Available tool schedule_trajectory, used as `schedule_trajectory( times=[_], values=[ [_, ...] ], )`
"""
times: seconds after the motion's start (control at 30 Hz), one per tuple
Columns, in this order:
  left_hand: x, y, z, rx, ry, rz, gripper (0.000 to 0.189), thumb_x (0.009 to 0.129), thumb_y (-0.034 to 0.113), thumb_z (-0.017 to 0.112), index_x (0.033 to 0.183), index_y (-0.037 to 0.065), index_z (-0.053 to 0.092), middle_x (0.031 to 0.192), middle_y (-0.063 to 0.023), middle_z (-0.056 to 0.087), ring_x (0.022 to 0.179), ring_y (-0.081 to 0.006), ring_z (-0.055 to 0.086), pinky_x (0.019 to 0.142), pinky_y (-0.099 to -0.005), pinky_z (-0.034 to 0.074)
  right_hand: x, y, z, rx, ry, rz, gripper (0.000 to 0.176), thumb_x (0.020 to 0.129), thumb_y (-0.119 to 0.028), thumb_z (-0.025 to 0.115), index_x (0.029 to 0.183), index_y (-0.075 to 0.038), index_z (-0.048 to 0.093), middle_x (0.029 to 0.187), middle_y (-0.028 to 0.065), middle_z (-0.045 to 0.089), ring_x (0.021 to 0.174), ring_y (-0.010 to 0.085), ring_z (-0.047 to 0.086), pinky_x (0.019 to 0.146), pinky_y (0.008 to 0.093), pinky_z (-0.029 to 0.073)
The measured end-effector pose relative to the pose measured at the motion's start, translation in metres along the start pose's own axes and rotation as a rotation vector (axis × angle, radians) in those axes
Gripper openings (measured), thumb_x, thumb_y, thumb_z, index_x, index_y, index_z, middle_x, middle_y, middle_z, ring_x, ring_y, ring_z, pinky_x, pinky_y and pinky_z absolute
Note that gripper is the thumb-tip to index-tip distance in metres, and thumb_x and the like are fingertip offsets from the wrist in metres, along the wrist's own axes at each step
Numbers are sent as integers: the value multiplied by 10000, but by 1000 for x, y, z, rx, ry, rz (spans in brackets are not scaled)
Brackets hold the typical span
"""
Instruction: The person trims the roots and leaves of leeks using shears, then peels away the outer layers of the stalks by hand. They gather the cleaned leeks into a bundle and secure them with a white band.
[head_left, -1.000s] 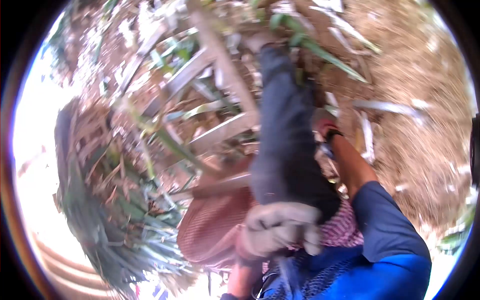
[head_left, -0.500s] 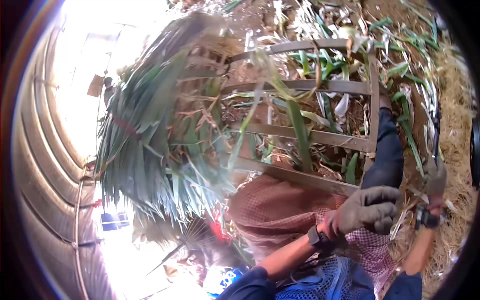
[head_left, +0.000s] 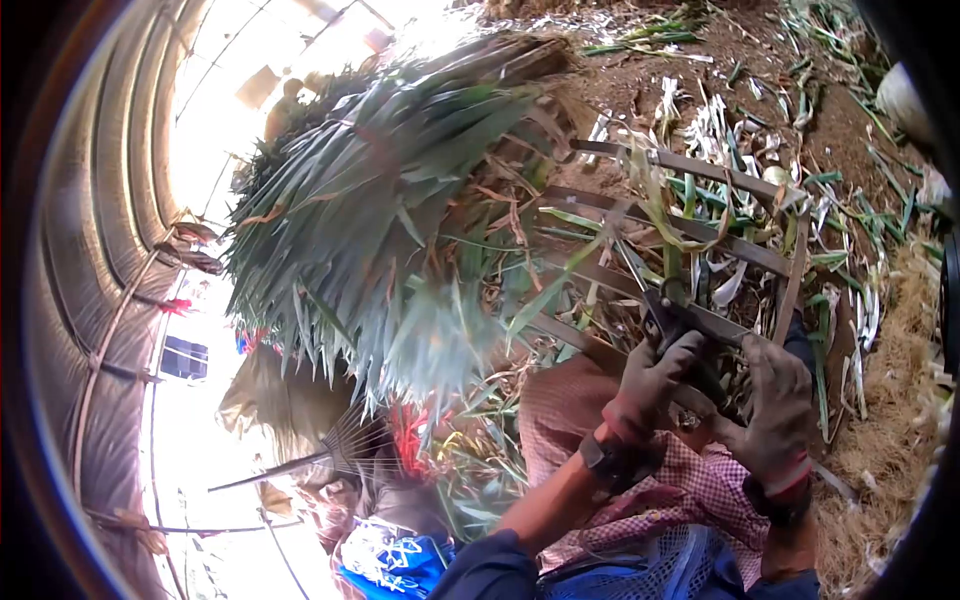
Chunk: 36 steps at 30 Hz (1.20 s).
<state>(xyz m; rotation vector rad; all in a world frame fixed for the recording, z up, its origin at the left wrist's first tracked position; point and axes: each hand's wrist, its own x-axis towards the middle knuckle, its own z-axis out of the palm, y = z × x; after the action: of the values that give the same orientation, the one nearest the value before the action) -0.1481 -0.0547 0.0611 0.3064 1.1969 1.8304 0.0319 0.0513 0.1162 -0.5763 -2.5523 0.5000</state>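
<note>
My left hand point(head_left: 655, 375), in a dirty grey and red glove, is closed at the black handle of a cutting tool point(head_left: 655, 312); thin metal blades point up and away from it. A green leek-like stalk point(head_left: 672, 262) stands beside the blades. My right hand point(head_left: 778, 400), gloved too, is to the right, its fingers curled near the tool's lower end; what lies in its grip is hidden. Both hands are at the near side of a slatted metal frame point(head_left: 765, 257), over my checked cloth point(head_left: 570, 400).
A large heap of green leafy stalks point(head_left: 370, 210) lies at the left. Cut leaves and white peelings cover the brown soil point(head_left: 640, 95). Dry roots point(head_left: 870, 400) lie at the right. A wire rake point(head_left: 290, 465) and a blue bag point(head_left: 390, 560) show at lower left.
My view has shifted, so the heap and frame sit differently. My left hand, with fingers loose before, has come to the tool; my right hand has moved in from the far right with it.
</note>
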Motion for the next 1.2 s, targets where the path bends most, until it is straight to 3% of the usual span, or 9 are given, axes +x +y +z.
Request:
schedule_trajectory(
  times=[0.17,0.2,0.3,0.37,0.47,0.63,1.0,1.07,1.2],
  values=[
    [-11,115,-4,798,-477,-49,417,955,210,834,1310,30,712,1165,-75,791,1084,-208,743,940,-351,595,7,10,31,188,75,34,689,842,-162,795,1462,5,546,1249,202,658,1139,399,670,931,456,575],
    [15,140,-61,1313,-536,689,566,851,235,907,1340,39,702,1234,-132,785,1127,-314,756,975,-400,599,8,15,28,313,34,116,673,851,-113,770,1469,16,536,1247,208,656,1097,363,700,892,420,594],
    [72,305,-139,1772,68,1433,533,746,304,949,1179,75,739,1226,-126,730,1143,-316,704,994,-420,575,-10,36,12,492,-61,350,638,884,-48,715,1485,41,520,1316,192,658,1100,243,722,875,350,603],
    [50,383,-133,2466,835,1103,797,665,457,988,1307,84,696,1245,-138,735,1159,-292,711,1013,-415,569,-25,47,4,743,-113,642,708,864,-85,720,1526,50,508,1416,142,629,1273,248,627,1115,404,496],
    [50,439,-236,2562,1026,927,805,645,480,992,1289,79,725,1296,-145,742,1167,-297,723,1005,-407,575,-52,66,14,666,21,609,736,863,-111,738,1532,72,492,1444,167,617,1341,266,598,1175,390,454],
    [46,416,-261,1820,873,223,654,758,373,922,1326,105,738,1177,-191,795,1105,-357,763,938,-429,576,-67,69,22,506,50,602,776,817,-150,790,1509,74,519,1451,231,639,1358,328,624,1176,389,467],
    [-8,257,-198,2020,713,147,654,929,515,760,1320,-4,686,1208,-317,735,1157,-467,715,972,-501,576,-90,69,16,479,107,532,695,846,-137,807,1469,50,563,1337,197,704,1219,268,707,1068,371,546],
    [-15,201,-256,2299,528,927,686,896,424,819,1449,68,624,1167,-227,777,1046,-488,728,911,-510,583,-101,80,17,439,150,452,684,856,-127,799,1470,55,557,1330,192,708,1208,254,710,1059,356,548],
    [-66,75,-276,2057,248,515,647,954,382,763,1485,59,584,1169,-191,764,995,-423,707,856,-482,577,-105,79,4,648,164,525,673,851,-119,802,1459,50,568,1312,196,715,1202,285,715,1050,373,549]
  ],
)
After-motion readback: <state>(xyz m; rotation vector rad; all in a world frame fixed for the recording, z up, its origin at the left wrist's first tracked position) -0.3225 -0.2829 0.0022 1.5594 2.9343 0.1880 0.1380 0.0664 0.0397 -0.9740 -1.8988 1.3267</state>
